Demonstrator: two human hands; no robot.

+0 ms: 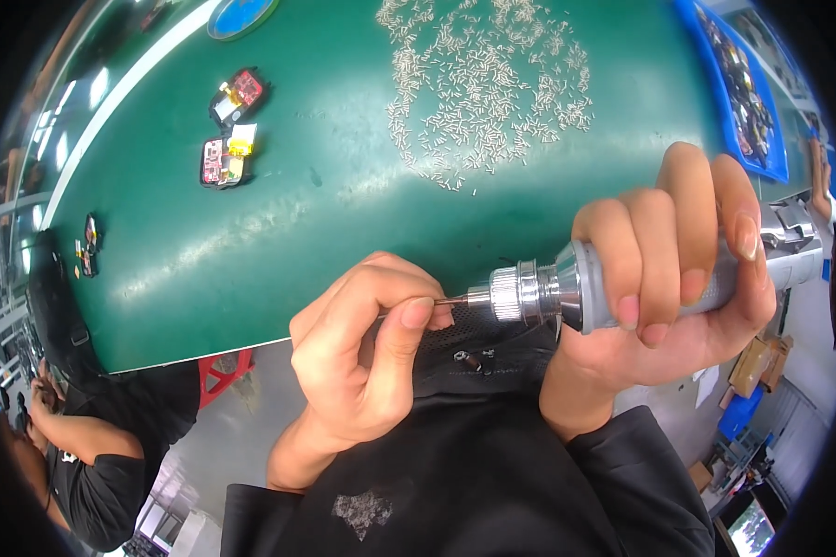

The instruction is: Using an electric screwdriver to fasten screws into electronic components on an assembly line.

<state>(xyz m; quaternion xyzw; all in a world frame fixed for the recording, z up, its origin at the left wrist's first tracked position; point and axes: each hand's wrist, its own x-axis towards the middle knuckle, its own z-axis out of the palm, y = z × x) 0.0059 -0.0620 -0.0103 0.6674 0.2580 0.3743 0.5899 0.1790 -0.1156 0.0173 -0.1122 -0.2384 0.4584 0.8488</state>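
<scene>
My right hand (673, 269) is wrapped round the grey body of an electric screwdriver (581, 283), held level with its silver nose toward the left. From the nose a thin metal bit (450, 301) sticks out. Thumb and fingers of my left hand (367, 339) pinch the bit near its end; its tip is hidden by them. Both hands are in front of me at the near edge of the green table (223, 306). Beyond them, many small silver screws (483, 111) lie spread over the table.
Two opened black cases with red circuit boards (223, 161) lie left on the table. Further left is a smaller part (86, 246). A blue tray of parts (738, 93) stands far right, a blue round dish (240, 14) far left. Another person (97, 455) sits at left beside a red stool (223, 373).
</scene>
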